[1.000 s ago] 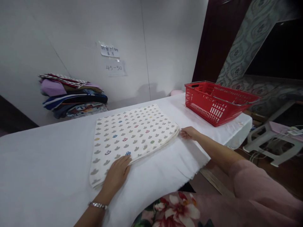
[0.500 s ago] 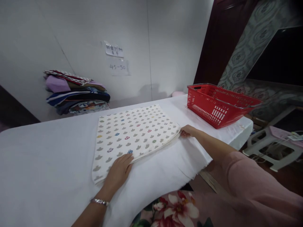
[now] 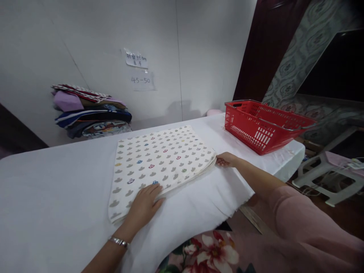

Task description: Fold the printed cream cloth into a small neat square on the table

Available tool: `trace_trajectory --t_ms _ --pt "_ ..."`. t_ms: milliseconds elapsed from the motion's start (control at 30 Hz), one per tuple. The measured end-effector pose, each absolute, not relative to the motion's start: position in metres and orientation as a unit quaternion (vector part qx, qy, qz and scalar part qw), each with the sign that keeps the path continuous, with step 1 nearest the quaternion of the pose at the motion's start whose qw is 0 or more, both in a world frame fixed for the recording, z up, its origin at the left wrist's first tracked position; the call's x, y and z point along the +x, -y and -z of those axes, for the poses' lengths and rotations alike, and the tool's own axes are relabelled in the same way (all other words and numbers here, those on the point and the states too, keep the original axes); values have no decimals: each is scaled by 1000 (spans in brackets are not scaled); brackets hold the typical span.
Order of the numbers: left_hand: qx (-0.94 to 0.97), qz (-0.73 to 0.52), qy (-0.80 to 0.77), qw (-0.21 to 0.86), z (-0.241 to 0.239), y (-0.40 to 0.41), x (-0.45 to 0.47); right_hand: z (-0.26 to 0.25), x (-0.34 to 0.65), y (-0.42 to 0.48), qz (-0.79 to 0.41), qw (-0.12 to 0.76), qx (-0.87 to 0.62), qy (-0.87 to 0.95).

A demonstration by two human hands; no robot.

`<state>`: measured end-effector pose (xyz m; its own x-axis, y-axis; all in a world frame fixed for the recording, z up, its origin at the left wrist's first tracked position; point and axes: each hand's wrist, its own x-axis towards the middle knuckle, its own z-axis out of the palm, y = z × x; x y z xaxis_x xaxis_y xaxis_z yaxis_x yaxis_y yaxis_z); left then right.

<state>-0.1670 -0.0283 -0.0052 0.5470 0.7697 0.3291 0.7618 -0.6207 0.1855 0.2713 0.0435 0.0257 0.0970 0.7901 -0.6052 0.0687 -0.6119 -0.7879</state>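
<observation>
In my head view, the folded mushroom-print cloth (image 3: 163, 155) lies just beyond my hands, long axis running near-left to far-right. My left hand (image 3: 145, 204), open and flat, rests over its near edge; my right (image 3: 226, 159) curls at the right corner, grip unclear.

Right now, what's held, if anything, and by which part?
The right hand is at the near right corner of the patterned cloth; whether it's pinched, I can't tell. The left hand lies open on its near edge.

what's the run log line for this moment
left hand: on near edge of patterned cloth; right hand: at its right corner; red basket: on table
</observation>
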Motion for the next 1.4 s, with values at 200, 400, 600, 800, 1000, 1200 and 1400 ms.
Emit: trace_trajectory --t_ms 200,400,600,800,1000,1200,1400 --pt "897 -160 -400 95 -35 17 -81 -22 270 -43 -589 333 -661 325" --pt "884 -159 -390 204 -52 -13 37 -20 270 -38 -586 359 -643 339" --pt "852 -134 -457 216 -41 -48 111 -15 275 -34 -593 382 -609 363" --pt "839 -119 -485 216 -25 -63 125 -8 281 -34 -606 389 -589 366" --pt "832 -113 -500 211 -20 -66 126 -9 279 -41 -608 374 -608 349" --pt "823 -114 -504 236 -26 -63 126 -10 278 -44 -601 366 -618 351" --pt "827 -112 -502 227 -25 -63 126 -10 279 -37 -602 376 -595 377"
